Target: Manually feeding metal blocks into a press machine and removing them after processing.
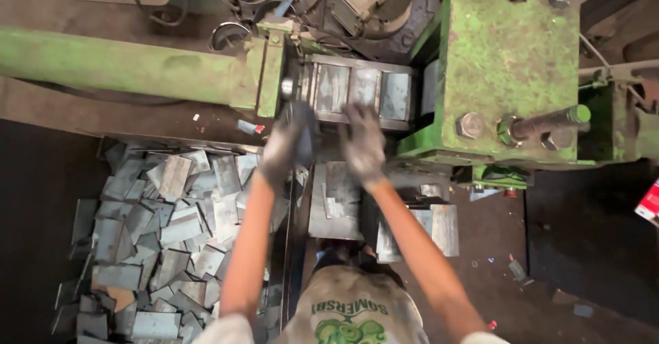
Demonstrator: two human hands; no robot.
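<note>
I look down at a green press machine (508,62) with steel die blocks (357,90) in its middle. My left hand (287,141), in a dark dirty glove, is closed around a dark flat metal piece held upright just below the die blocks. My right hand (362,141), also gloved, hovers beside it with fingers spread and holds nothing. Both hands are in front of the die opening, above a flat steel plate (336,203).
A heap of several cut grey metal plates (158,234) lies on the floor at the left. More plates (439,224) are stacked at the right of my body. A green beam (130,66) runs leftward. An electric motor (371,1) sits at the top.
</note>
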